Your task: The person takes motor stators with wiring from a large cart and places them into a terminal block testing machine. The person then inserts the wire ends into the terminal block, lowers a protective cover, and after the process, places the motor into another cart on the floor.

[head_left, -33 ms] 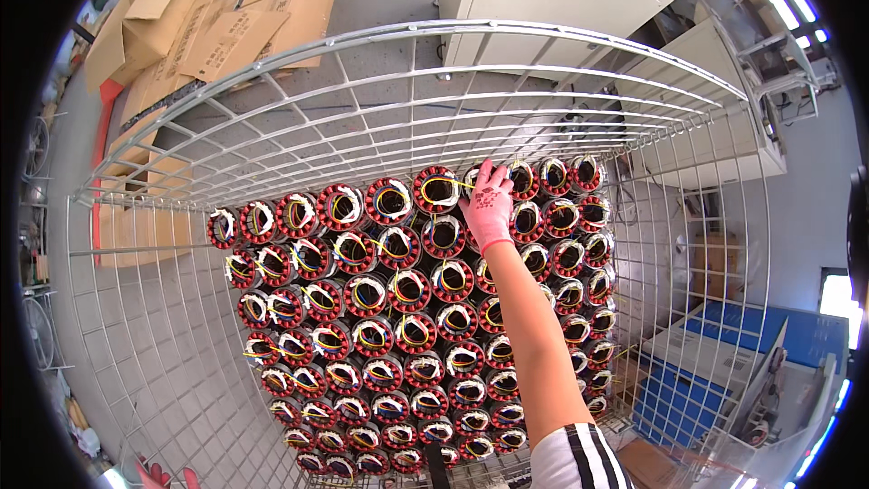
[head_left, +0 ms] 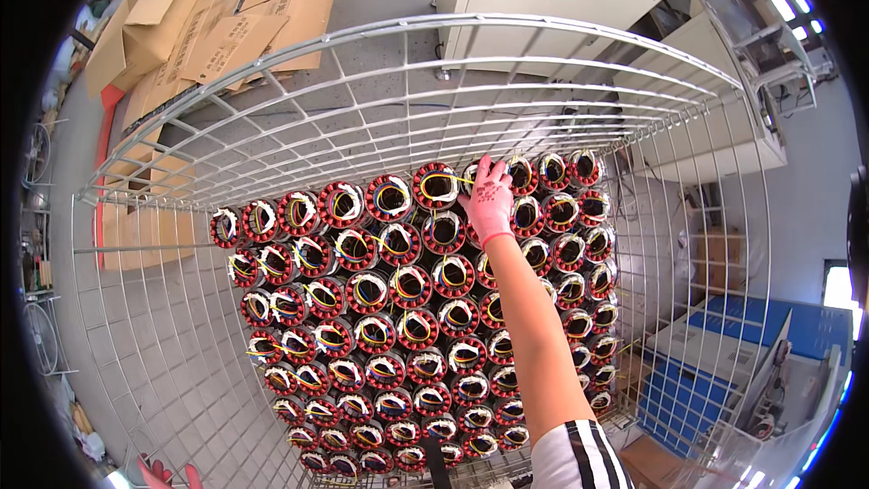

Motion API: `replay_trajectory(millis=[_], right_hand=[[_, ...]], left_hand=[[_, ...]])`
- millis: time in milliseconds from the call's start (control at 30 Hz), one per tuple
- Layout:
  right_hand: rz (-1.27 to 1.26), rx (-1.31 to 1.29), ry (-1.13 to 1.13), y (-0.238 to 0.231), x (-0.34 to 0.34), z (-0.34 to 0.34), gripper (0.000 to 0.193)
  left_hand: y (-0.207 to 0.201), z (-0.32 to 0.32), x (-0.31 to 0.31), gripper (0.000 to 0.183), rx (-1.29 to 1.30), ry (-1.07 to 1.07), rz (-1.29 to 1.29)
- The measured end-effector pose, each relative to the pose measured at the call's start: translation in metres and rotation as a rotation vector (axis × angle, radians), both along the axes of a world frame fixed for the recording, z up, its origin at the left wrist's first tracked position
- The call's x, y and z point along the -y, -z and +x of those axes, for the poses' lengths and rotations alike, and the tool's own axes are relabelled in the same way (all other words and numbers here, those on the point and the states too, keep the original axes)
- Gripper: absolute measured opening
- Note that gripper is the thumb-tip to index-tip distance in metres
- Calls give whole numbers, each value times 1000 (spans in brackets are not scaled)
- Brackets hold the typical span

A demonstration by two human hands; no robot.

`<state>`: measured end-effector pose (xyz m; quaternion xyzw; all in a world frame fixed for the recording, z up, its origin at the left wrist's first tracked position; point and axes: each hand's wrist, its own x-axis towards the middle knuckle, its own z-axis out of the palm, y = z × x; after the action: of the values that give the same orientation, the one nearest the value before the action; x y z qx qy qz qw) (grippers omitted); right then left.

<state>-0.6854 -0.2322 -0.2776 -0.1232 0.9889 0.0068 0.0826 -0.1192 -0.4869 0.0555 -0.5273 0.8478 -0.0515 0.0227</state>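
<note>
My right hand (head_left: 490,205), in a pink glove, reaches over the far row of motor stators. Its fingers curl over the rim of one stator (head_left: 472,172), most of which the hand covers. A neighbouring stator (head_left: 436,188) to the left has a yellow lead stretching toward my fingertips. Each stator is a ring of red coils with white, yellow and blue leads tucked in its open middle. At the lower left edge, part of my left hand (head_left: 170,474) shows in a pink glove, with fingers apart and nothing visible in them; the rest is cut off.
A tall wire cage (head_left: 362,79) surrounds the upright stators, packed in rows. Beyond it lie flattened cardboard (head_left: 231,45) and an open carton (head_left: 149,23). A pale cabinet (head_left: 534,0) stands behind the far wall, and blue-and-grey equipment (head_left: 711,353) stands at the right.
The view has shifted very slightly. My right hand stays on the same stator in the far row, and my left hand remains at the lower left edge.
</note>
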Motion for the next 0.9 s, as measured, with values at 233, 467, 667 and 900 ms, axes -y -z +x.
replay_trajectory(millis=[233, 467, 667, 900], right_hand=[[-761, -2, 34, 7, -43, 8, 103], [-631, 52, 201, 5, -53, 51, 78], [-811, 40, 208, 8, -74, 89, 55], [-770, -18, 17, -18, -149, 245, 32]], left_hand=[[-4, 1, -2, 90, -135, 63, 37], [4, 9, 1, 82, -140, 247, -115], [26, 44, 18, 81, -247, 161, -50], [30, 52, 25, 81, -216, 125, -34]])
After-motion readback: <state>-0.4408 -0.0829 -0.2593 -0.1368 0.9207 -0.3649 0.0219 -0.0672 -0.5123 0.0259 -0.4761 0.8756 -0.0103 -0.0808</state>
